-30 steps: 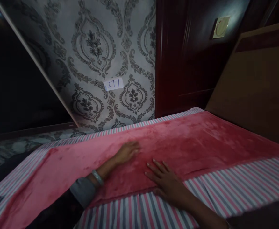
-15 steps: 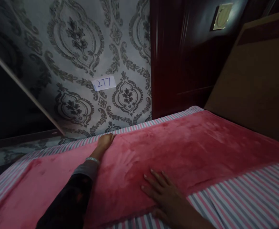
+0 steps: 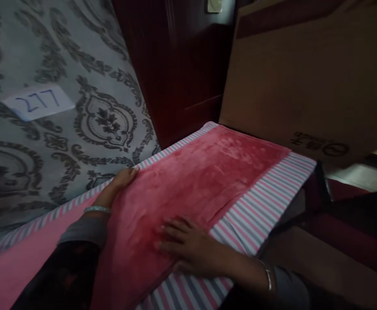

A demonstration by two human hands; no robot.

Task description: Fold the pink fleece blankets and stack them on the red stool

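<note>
A pink plush blanket (image 3: 175, 176) with a pink, grey and white striped border (image 3: 259, 202) lies spread out in front of me. My left hand (image 3: 124, 178) is at its far long edge by the wall, closed on the edge, with the fingertips mostly out of sight. Nearer to me, my right hand (image 3: 190, 245) lies flat on the plush close to the near striped border, fingers apart and slightly blurred. It holds nothing.
Patterned wallpaper (image 3: 107, 125) with a paper label reading 277 (image 3: 40, 102) runs along the far side. A dark red wooden panel (image 3: 188, 64) adjoins it. A large cardboard box piece (image 3: 298, 82) stands behind the blanket's right end.
My view has swung to the right, showing more of the cardboard and the blanket's right end. My left hand stays at the far edge; my right hand still rests flat on the plush.
</note>
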